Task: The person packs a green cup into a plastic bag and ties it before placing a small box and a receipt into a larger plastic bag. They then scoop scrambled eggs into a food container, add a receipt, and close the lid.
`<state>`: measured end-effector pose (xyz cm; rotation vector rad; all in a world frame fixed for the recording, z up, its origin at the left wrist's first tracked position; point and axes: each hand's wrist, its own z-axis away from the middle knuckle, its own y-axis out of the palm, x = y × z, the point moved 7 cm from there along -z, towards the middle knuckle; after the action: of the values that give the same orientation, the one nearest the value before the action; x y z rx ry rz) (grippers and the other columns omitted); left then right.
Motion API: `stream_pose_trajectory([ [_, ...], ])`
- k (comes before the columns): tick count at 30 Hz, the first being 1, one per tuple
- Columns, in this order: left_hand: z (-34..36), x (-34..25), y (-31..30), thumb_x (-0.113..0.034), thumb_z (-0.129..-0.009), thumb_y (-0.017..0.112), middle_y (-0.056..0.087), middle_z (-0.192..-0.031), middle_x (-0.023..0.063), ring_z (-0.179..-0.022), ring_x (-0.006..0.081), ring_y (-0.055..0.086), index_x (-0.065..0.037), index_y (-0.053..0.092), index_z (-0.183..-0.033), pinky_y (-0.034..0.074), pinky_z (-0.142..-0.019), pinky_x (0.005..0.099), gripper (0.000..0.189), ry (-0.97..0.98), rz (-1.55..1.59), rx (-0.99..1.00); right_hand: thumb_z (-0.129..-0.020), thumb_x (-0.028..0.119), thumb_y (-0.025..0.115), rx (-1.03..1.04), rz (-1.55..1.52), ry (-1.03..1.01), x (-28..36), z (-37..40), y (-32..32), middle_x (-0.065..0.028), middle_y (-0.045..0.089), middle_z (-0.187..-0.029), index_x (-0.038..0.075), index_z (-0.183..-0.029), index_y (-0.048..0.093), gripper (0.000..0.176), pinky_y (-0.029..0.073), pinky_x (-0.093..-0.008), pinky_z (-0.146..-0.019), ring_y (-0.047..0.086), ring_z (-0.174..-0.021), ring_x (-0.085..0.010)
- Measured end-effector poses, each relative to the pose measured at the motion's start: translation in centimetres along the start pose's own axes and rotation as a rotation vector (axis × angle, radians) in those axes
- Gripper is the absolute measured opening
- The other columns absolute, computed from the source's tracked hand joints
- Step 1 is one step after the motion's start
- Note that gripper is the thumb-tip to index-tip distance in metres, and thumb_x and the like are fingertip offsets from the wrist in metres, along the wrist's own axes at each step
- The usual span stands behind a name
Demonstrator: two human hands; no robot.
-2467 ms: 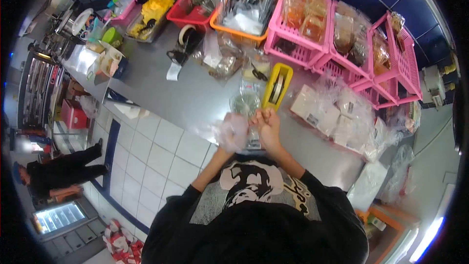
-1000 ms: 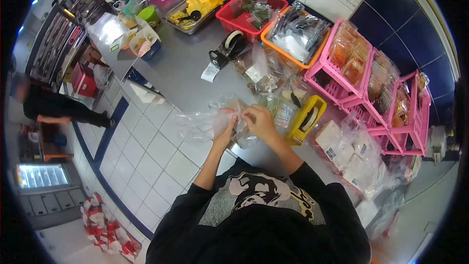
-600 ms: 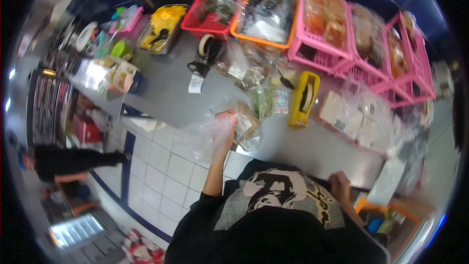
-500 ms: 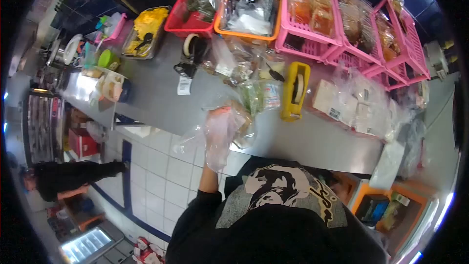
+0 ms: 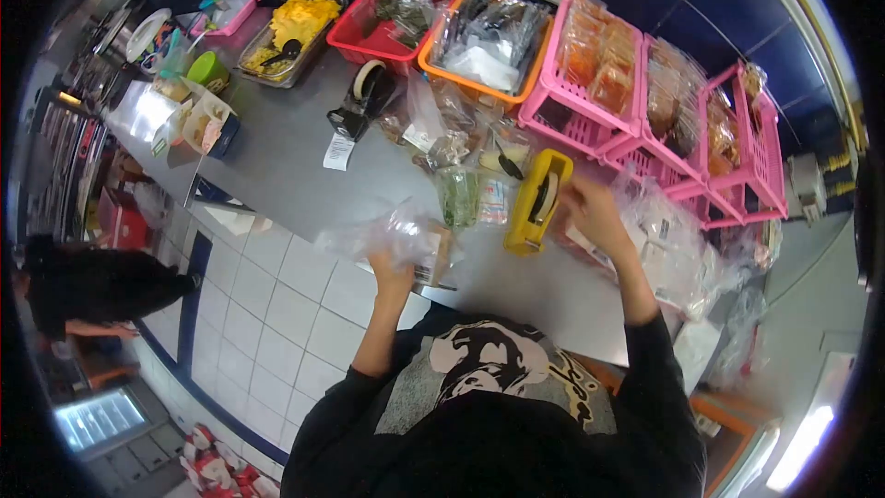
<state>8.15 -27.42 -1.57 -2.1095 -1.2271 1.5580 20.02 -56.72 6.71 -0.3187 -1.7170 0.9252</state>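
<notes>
My left hand (image 5: 391, 272) is closed on a clear plastic bag (image 5: 387, 232) at the front edge of the steel counter. A brown, box-like packet with a white label (image 5: 431, 256) shows beside and partly under that bag. My right hand (image 5: 595, 214) is just right of the yellow tape dispenser (image 5: 535, 207), its fingers curled together near the tape roll; what they hold, if anything, cannot be made out. A bag of green leaves (image 5: 456, 195) and a small red-and-white sachet (image 5: 494, 201) lie between the dispenser and my left hand.
Bagged white packs (image 5: 678, 254) lie right of my right hand. Pink baskets (image 5: 590, 120), an orange basket (image 5: 479, 83) and a red basket (image 5: 346, 37) line the back. A black tape dispenser (image 5: 355, 111) sits behind the left hand. A person (image 5: 101, 286) stands at far left.
My right hand has come into view beside the yellow dispenser. The left hand, before covered by the clear plastic, now shows bare below the bag, and the labelled packet is more visible.
</notes>
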Motion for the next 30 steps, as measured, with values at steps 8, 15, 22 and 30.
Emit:
stream_pose_trajectory([
  [8,0.5,-1.3,-3.8,-0.004,-0.073,0.061,0.062,-0.093,0.0197,-0.085,0.0345,0.061,0.001,0.061,-0.096,0.047,-0.073,0.0375,0.023,-0.437,0.112,-0.068,-0.077,0.014,0.058,0.375,0.831,-0.220,-7.6,-14.9,12.0,-0.0174,0.062,-0.076,0.005,-0.092,0.063,0.018,0.051,-0.0412,-0.061,0.063,-0.074,-0.0312],
  [15,1.2,-0.3,-2.8,-0.001,-0.073,0.060,0.062,-0.088,0.0191,-0.078,0.0352,0.061,0.001,0.059,-0.095,0.049,-0.070,0.0377,0.022,-0.205,0.095,-0.010,-0.081,0.015,0.054,0.302,0.892,-0.288,-8.0,-14.2,11.6,-0.0136,0.062,-0.075,0.010,-0.099,0.062,0.021,0.051,-0.0426,-0.059,0.064,-0.074,-0.0291],
  [22,-0.2,-0.8,-4.2,0.001,-0.074,0.060,0.062,-0.073,0.0183,-0.067,0.0347,0.062,0.004,0.057,-0.088,0.050,-0.061,0.0379,0.014,-0.174,0.005,0.023,-0.075,0.009,0.055,0.241,0.914,-0.328,-2.5,-12.4,6.7,-0.0132,0.063,-0.076,0.005,-0.079,0.061,0.008,0.052,-0.0405,-0.063,0.063,-0.079,-0.0297],
  [30,4.0,1.4,-5.7,-0.001,-0.081,0.057,0.063,-0.073,0.0148,-0.061,0.0192,0.063,0.008,0.053,-0.090,0.052,-0.049,0.0305,0.013,-0.529,0.267,-0.251,-0.070,0.003,0.057,-0.008,0.147,-0.215,-2.2,-9.8,4.9,-0.0155,0.061,-0.072,0.003,-0.074,0.058,0.004,0.047,-0.0368,-0.057,0.061,-0.063,-0.0299],
])
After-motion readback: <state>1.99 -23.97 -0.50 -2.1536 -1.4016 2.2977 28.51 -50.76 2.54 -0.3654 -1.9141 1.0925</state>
